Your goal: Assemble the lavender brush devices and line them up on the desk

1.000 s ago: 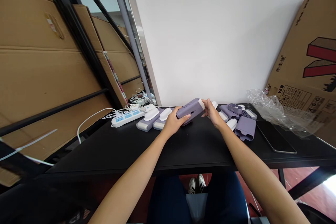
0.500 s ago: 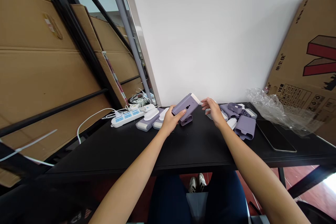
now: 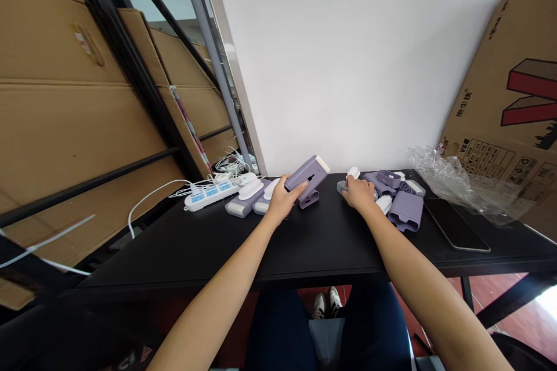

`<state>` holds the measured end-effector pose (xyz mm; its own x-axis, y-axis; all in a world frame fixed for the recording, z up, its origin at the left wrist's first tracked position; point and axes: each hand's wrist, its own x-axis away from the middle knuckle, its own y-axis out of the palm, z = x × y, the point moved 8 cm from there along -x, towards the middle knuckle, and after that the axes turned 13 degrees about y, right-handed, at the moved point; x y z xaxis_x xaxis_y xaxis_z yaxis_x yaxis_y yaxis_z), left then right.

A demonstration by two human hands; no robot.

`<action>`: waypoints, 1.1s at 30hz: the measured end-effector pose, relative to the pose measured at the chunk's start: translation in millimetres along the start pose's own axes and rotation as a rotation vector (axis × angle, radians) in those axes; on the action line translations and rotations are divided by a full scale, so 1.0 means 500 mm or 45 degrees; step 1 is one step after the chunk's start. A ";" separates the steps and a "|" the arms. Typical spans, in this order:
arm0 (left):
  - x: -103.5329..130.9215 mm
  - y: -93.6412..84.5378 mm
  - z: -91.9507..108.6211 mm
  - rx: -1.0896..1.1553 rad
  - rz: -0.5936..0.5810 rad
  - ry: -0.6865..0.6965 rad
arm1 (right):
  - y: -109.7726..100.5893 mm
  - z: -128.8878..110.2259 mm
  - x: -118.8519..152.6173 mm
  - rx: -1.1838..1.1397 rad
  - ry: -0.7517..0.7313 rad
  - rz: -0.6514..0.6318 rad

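Note:
My left hand (image 3: 284, 200) is closed round a purple rectangular housing (image 3: 308, 177) with a pale end and a small black slot in its face. It is held tilted above the table, pale end up to the right. Just below it shows a purple bracket-like piece (image 3: 309, 199). My right hand (image 3: 359, 192) is down at the left side of a pile of parts, fingers curled, their tips partly hidden. A white piece (image 3: 353, 173) shows just beyond its fingers, and a clear plastic piece (image 3: 342, 186) lies beside them. Whatever it grips cannot be made out.
Left of my hands lie purple-and-white devices (image 3: 243, 204) and a white power strip (image 3: 211, 194) with cables. To the right are an open purple sleeve (image 3: 406, 211), a phone-like black slab (image 3: 456, 225), crumpled clear plastic (image 3: 470, 188) and a large cardboard box (image 3: 491, 156).
My right hand has moved from beside the housing's pale end down to the parts on the right, its fingers curling. My left hand holds the housing almost in the same place.

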<state>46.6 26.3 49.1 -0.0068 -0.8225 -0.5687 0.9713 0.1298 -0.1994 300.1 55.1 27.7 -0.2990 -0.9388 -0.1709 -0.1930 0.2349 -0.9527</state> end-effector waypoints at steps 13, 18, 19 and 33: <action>0.001 0.006 -0.001 0.111 -0.031 0.025 | -0.026 -0.019 -0.011 -1.794 -0.025 -0.535; 0.003 0.013 0.011 0.074 -0.066 0.075 | -0.041 -0.058 0.022 -2.095 -0.158 -0.831; 0.003 0.014 0.012 0.071 -0.072 0.075 | -0.041 -0.062 0.028 -2.077 -0.169 -0.855; 0.005 0.017 0.017 0.073 -0.094 0.030 | -0.054 -0.064 0.032 -1.845 -0.311 -0.634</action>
<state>57.1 20.7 52.8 -0.0835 -0.8152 -0.5731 0.9800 0.0370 -0.1954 270.9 41.7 58.8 0.1943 -0.9764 -0.0947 -0.9738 -0.2036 0.1014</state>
